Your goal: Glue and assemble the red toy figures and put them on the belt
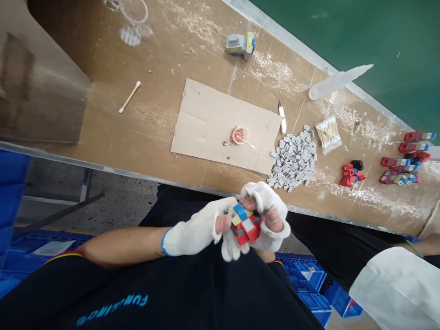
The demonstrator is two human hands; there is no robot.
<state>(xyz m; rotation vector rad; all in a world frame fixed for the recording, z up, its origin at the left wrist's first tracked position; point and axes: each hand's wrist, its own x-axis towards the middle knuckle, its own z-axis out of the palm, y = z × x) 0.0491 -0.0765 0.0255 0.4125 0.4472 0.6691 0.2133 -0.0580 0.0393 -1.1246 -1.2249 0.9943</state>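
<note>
In front of my body, just off the table's near edge, both gloved hands hold a small toy robot figure in red, grey, blue and yellow. My left hand is closed on its left side, the bare thumb pressing near the grey and yellow part. Around its right side curl the fingers of my right hand, with fingertips poking out of the cut glove. Part of the figure is hidden by the fingers. Beyond my hands, a small cup of red liquid with a cotton swab in it stands on a cardboard sheet.
Right of the sheet lie a heap of small grey parts, a small knife, bagged swabs and a white nozzle bottle. Red toy figures stand far right. A grey toy part sits behind. Another person's sleeve is at right.
</note>
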